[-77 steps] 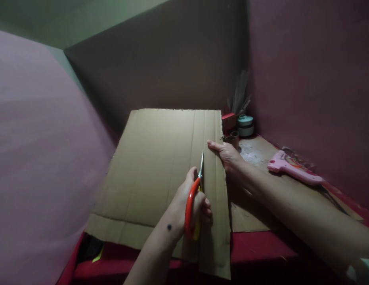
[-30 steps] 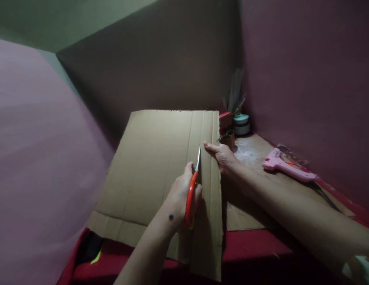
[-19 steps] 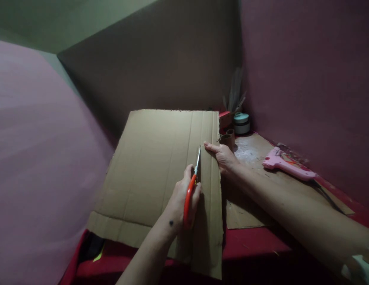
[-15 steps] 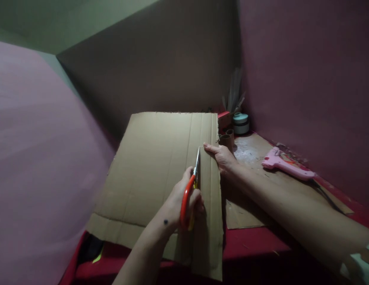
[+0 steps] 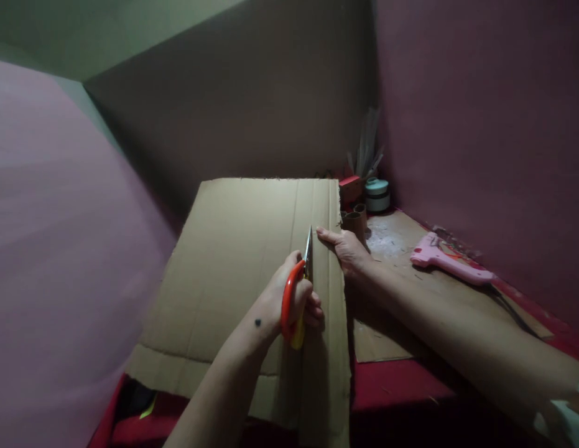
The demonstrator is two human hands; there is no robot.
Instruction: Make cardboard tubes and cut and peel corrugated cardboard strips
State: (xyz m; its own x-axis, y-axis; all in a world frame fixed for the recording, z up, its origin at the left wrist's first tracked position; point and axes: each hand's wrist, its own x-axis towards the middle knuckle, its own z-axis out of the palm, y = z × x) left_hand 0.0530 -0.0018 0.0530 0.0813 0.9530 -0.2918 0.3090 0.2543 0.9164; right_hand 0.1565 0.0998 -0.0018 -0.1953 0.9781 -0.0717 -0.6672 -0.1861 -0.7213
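Step in hand: judging by the slit, a lengthwise cut through the cardboard sheet (image 5: 237,261), freeing a strip (image 5: 329,323) along its 3 o'clock side.
Left hand (image 5: 280,305): fingers closed through the orange handles of the scissors (image 5: 289,295); the blade points to 12 o'clock and its tip is in the sheet.
Right hand (image 5: 347,252): thumb pressed on top of the strip just at 3 o'clock of the blade tip. The fingers are hidden under the edge, so it reads as a pinch.
Sheet's place: flat on the red table (image 5: 401,389), overhanging its near edge at 6 o'clock.
Next move calls for: keeping the blades along the crease towards the far edge, with the strip held taut.
Since 2.6 s ago: the scissors have crept towards 12 o'clock and the slit is longer; the right hand keeps its place.
Nearby: a pink glue gun (image 5: 450,264) at 3 o'clock.
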